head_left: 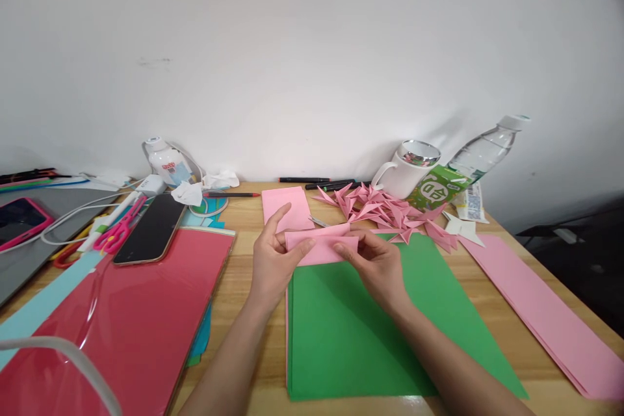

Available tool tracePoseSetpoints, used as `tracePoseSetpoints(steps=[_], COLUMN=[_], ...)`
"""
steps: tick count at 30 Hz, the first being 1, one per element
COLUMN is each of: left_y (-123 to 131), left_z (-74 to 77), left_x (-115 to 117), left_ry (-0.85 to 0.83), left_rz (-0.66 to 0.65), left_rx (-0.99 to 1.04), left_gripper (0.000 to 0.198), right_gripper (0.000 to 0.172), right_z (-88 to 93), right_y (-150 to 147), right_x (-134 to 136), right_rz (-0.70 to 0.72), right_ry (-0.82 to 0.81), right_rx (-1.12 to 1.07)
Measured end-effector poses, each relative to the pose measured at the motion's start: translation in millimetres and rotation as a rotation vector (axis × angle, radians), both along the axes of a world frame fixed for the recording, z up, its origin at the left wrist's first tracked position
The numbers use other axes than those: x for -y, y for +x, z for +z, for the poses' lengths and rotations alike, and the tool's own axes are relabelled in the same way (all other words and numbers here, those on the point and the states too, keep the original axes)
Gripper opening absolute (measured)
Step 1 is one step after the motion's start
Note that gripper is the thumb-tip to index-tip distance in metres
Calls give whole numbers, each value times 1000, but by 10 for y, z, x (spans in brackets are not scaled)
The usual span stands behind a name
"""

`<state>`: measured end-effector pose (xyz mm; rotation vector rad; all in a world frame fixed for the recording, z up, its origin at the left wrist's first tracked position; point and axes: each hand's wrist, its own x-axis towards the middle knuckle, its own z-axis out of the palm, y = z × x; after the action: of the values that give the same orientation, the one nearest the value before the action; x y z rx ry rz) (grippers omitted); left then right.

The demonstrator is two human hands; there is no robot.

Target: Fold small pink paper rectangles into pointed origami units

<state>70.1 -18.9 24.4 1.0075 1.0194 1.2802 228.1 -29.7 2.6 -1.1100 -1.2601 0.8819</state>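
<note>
A small folded pink paper [322, 249] is held up between both hands, above the far edge of a stack of green sheets [361, 338]. My left hand [275, 257] pinches its left end with the thumb in front, the index finger raised. At the right end, my right hand [377, 263] grips it with the thumb in front and fingers behind. Just behind the hands lies a pink paper stack [284, 201], with the tip of a metal tool [319, 221] beside it. Folded pink paper pieces [375, 208] are heaped to the right.
A white mug [407, 172], green carton [435, 187] and tilted water bottle [482, 149] stand at the back right. Long pink strips [546, 312] lie right. On the left are a red pack [141, 312], black phone [151, 231], pink scissors [117, 231] and white bottle [168, 162].
</note>
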Motion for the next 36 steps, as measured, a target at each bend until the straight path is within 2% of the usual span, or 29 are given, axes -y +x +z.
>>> tracePoseSetpoints(steps=[2,5,7,11,17,22,29,36], left_y=[3,8,9,12,13,6,6,-9], left_z=[2,2,0,-5,-11,-8,-12,-60], left_x=[0,-8,-13,-14,-8,-1,-6,-24], left_ry=[-15,-26,-24,-38,-63,-74,-60,-85], left_rz=[24,53,49,18,-11,-11,-3,-84], left_rx=[-45,-111,-101,-58,-33,-47,-71,-11], left_gripper=[74,43,32,31,30,29,28,28], right_gripper=[19,25,30,44,29,27,28,28], right_z=[-11,-13,-4,8,-9,-4,9,-10], right_y=[3,-6,-16,-21,-10,-14,-9,17], right_x=[-5,-6,-4,-10,-26,-25,-12,-18], right_rz=[-7,-41,-49,-36,1,2,74,71], right_ry=[-21,-72,-95,-121,-143,-175,-196,-239], right_rx=[-25,-101,-162,-184,-195,-225,-229,-225])
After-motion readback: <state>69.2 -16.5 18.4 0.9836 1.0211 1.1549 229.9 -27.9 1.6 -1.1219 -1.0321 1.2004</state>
